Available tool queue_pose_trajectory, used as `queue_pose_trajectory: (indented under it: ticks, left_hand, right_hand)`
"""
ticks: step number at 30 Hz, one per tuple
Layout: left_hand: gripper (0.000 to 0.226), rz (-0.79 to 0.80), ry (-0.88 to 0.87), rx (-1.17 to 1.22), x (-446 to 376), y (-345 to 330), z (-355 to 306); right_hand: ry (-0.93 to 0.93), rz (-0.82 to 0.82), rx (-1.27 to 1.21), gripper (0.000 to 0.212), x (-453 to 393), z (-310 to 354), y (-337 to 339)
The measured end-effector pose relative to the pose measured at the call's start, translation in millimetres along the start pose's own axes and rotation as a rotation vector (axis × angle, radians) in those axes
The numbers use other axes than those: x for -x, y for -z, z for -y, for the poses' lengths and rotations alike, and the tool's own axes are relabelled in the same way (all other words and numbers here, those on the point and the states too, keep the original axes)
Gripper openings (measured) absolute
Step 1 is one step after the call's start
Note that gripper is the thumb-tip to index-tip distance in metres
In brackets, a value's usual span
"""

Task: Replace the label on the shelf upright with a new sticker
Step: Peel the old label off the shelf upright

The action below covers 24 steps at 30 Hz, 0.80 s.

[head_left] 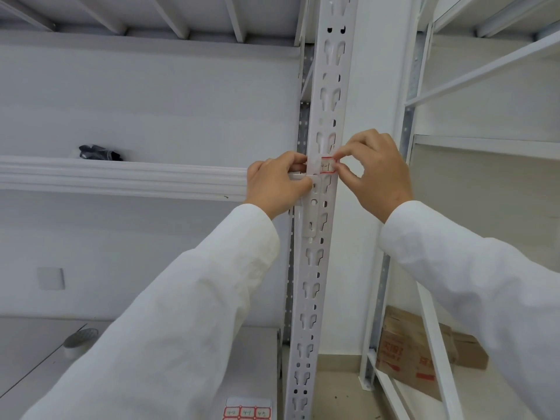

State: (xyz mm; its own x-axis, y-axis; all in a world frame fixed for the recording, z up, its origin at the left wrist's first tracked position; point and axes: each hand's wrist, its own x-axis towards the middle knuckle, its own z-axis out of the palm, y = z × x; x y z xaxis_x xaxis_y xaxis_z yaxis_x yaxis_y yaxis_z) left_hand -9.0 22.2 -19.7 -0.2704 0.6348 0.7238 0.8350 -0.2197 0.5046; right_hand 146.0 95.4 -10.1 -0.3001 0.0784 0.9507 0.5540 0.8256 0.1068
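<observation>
A small rectangular sticker [328, 166] with a red border and handwritten marks sits on the front face of the shelf upright [321, 262], level with the shelf beam [121, 177] that meets it from the left. The upright is white painted metal, long and narrow, punched with a column of keyhole-shaped slots and small round holes.

My right hand [375, 174] pinches the right edge of the sticker between thumb and forefinger, the other fingers curled loosely behind. My left hand [277, 183] is curled against the left side of the upright where the beam's bracket hooks in, its fingertips bent in toward the sticker's left edge; I cannot tell whether they touch the paper itself. Both my sleeves are white cloth, slightly creased.

The beam is ribbed white metal, and on the shelf above it lies a dark crumpled bundle of cloth [100, 153]. Low down, near the foot of the upright, a sheet of stickers [248, 410] with the same red borders lies flat on a grey surface. To the right, behind another white frame, brown cardboard boxes [406, 344] with red print rest on the floor.
</observation>
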Motion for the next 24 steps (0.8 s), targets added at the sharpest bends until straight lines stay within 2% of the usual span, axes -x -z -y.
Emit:
queue_pose_trajectory:
  ticks: [3,9,12,16,18,24]
  left_hand:
    - [0.033,0.0,0.001,-0.001,0,0,0]
    - [0.033,0.004,-0.001,-0.005,0,0,0]
    - [0.033,-0.001,0.0,-0.007,0,1,0]
    - [0.032,0.002,0.0,-0.012,0,1,0]
    - [0.032,0.004,-0.004,-0.019,0,0,1]
    - [0.033,-0.001,-0.006,-0.027,0,1,1]
  right_hand:
    - [-0.019,0.015,0.004,0.008,0,3,1]
    - [-0.318,0.091,-0.162,0.008,-6,16,1]
    - [-0.343,0.161,-0.174,0.007,-3,21,-1]
    - [-0.415,-0.018,-0.251,0.008,0,18,0]
    - [-0.409,-0.027,-0.217,0.013,0,16,1]
    - [-0.39,-0.024,-0.182,0.01,5,17,0]
